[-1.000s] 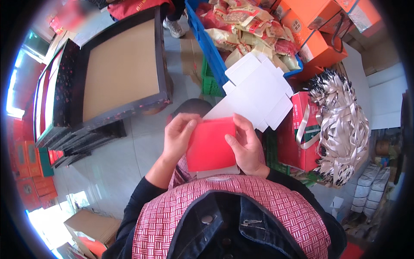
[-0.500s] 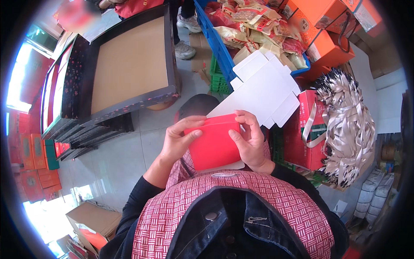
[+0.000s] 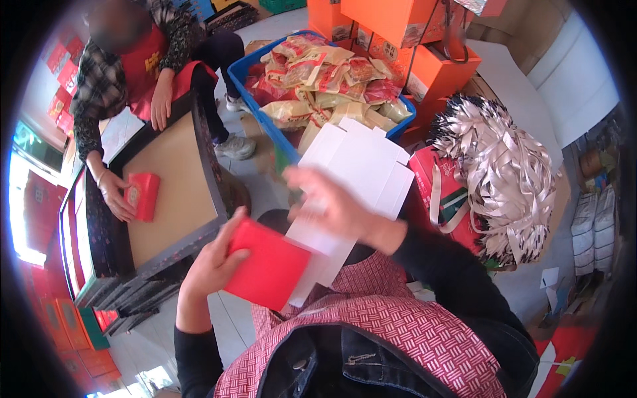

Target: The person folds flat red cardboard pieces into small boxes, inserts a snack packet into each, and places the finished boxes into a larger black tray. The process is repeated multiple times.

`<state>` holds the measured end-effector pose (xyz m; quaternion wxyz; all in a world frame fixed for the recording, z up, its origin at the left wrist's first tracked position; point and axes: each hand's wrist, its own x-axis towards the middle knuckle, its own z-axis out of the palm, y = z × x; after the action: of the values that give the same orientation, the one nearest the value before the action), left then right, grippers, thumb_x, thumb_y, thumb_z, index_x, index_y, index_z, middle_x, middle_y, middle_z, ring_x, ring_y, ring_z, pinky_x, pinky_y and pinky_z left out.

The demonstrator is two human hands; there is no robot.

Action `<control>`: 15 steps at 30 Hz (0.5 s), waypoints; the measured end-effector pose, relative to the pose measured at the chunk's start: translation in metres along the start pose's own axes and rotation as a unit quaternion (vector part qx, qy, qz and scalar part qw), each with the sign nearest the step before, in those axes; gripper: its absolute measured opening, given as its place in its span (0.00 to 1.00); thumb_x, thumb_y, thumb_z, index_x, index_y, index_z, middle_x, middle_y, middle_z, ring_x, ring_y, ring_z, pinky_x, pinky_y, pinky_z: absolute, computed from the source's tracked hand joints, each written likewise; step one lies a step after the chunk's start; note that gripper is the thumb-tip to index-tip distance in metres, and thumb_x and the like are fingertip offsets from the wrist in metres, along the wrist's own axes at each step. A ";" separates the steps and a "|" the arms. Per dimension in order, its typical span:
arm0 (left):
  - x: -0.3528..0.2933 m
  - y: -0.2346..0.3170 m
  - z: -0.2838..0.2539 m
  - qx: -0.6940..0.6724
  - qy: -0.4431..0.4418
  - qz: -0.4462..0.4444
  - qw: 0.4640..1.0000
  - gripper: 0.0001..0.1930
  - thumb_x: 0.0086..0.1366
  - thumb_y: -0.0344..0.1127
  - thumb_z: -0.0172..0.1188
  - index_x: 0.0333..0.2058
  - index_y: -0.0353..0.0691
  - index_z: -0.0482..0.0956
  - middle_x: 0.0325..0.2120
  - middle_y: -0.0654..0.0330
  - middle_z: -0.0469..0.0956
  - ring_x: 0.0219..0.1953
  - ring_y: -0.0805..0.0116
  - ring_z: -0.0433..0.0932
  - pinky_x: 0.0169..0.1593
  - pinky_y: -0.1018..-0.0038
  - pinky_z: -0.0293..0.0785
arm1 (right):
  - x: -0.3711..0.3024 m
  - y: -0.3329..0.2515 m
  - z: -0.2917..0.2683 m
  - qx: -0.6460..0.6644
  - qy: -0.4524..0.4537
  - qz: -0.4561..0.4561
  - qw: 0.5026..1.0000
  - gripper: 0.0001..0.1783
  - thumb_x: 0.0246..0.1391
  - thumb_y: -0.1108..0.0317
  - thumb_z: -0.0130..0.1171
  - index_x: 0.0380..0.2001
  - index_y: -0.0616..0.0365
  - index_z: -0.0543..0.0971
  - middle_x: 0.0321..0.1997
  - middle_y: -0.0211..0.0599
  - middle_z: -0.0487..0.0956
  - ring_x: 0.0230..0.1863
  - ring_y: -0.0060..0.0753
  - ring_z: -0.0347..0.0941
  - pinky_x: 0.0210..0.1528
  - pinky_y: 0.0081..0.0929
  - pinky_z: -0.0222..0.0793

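Note:
My left hand grips a flat red box by its left side, thumb on top and fingers underneath. Motion blurs my right hand, which is off the box with its fingers apart and nothing visible in them. Below that hand lies a stack of flat white die-cut card blanks, reaching from the blue crate toward my lap. The near end of the stack is partly covered by the red box.
Wrapped packets fill a blue crate ahead. At left, a co-worker's hand touches another red box on a dark-rimmed tray. Bundled pale ribbons lie at right. Orange gift boxes stand behind.
My right hand has let go of the red box and moved over the white blanks. My left hand has carried the box left and tilted it. The view has turned, bringing the co-worker into sight.

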<state>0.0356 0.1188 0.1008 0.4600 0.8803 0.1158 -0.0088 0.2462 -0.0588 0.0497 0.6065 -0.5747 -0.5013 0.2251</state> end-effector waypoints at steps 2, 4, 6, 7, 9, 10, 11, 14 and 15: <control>-0.018 -0.033 0.006 -0.090 0.131 0.008 0.987 0.30 0.69 0.32 0.48 0.67 0.35 0.51 0.57 0.51 0.69 0.56 0.58 0.71 0.60 0.67 0.64 | 0.030 0.024 -0.067 -0.122 0.087 -0.012 0.989 0.21 0.53 0.69 0.65 0.49 0.61 0.73 0.49 0.39 0.75 0.53 0.30 0.72 0.48 0.27 0.72; -0.039 -0.026 0.012 -0.217 0.222 -0.016 0.950 0.27 0.71 0.32 0.45 0.66 0.34 0.52 0.59 0.54 0.66 0.58 0.62 0.67 0.62 0.68 0.62 | 0.061 0.042 -0.136 -0.402 0.138 -0.007 0.905 0.13 0.49 0.71 0.63 0.37 0.66 0.77 0.41 0.47 0.77 0.44 0.44 0.75 0.49 0.36 0.71; -0.040 -0.027 0.024 -0.324 0.267 -0.041 0.907 0.26 0.72 0.33 0.43 0.66 0.34 0.53 0.59 0.56 0.65 0.59 0.65 0.66 0.62 0.69 0.62 | 0.075 0.073 -0.194 -0.595 0.128 0.098 0.788 0.14 0.47 0.74 0.58 0.39 0.65 0.76 0.43 0.49 0.76 0.46 0.50 0.72 0.50 0.40 0.70; -0.037 -0.028 0.037 -0.361 0.278 -0.060 0.888 0.25 0.73 0.35 0.43 0.65 0.35 0.54 0.59 0.56 0.66 0.58 0.66 0.67 0.61 0.69 0.63 | 0.079 0.092 -0.218 -0.635 0.118 0.113 0.755 0.15 0.47 0.75 0.55 0.41 0.64 0.75 0.46 0.49 0.75 0.49 0.50 0.71 0.52 0.40 0.68; -0.029 -0.030 0.066 -0.429 0.308 -0.105 0.843 0.24 0.74 0.38 0.42 0.65 0.36 0.56 0.57 0.56 0.67 0.57 0.67 0.67 0.60 0.70 0.65 | 0.085 0.134 -0.239 -0.712 0.085 0.095 0.691 0.18 0.51 0.75 0.48 0.47 0.61 0.73 0.52 0.48 0.72 0.58 0.51 0.65 0.57 0.39 0.65; -0.023 -0.027 0.076 -0.462 0.325 -0.126 0.816 0.24 0.74 0.39 0.42 0.64 0.36 0.57 0.56 0.56 0.68 0.57 0.68 0.68 0.59 0.71 0.66 | 0.086 0.149 -0.244 -0.733 0.076 0.076 0.672 0.18 0.51 0.74 0.48 0.47 0.60 0.73 0.52 0.47 0.72 0.59 0.51 0.65 0.57 0.40 0.65; -0.021 -0.021 0.083 -0.479 0.299 -0.145 0.812 0.22 0.74 0.40 0.42 0.63 0.38 0.60 0.56 0.57 0.69 0.55 0.68 0.70 0.57 0.71 0.69 | 0.091 0.161 -0.237 -0.750 0.062 0.050 0.657 0.18 0.51 0.73 0.48 0.47 0.60 0.73 0.52 0.46 0.72 0.59 0.51 0.64 0.58 0.41 0.64; -0.012 -0.015 0.098 -0.586 0.264 -0.179 0.745 0.20 0.74 0.38 0.43 0.60 0.38 0.62 0.52 0.57 0.71 0.51 0.68 0.73 0.53 0.72 0.73 | 0.102 0.180 -0.232 -0.816 0.014 0.064 0.575 0.16 0.54 0.69 0.47 0.45 0.59 0.75 0.48 0.43 0.75 0.56 0.51 0.69 0.49 0.47 0.71; -0.008 -0.011 0.097 -0.599 0.259 -0.179 0.736 0.19 0.74 0.38 0.43 0.60 0.39 0.62 0.51 0.57 0.71 0.51 0.68 0.74 0.52 0.72 0.74 | 0.109 0.174 -0.232 -0.797 -0.007 0.105 0.595 0.15 0.54 0.68 0.48 0.42 0.59 0.78 0.43 0.44 0.77 0.52 0.52 0.72 0.46 0.48 0.73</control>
<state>0.0343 0.0447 0.0373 0.8345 0.3533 0.3678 0.2086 0.5434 -0.0344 -0.0351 -0.1248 -0.8761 -0.4215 -0.1978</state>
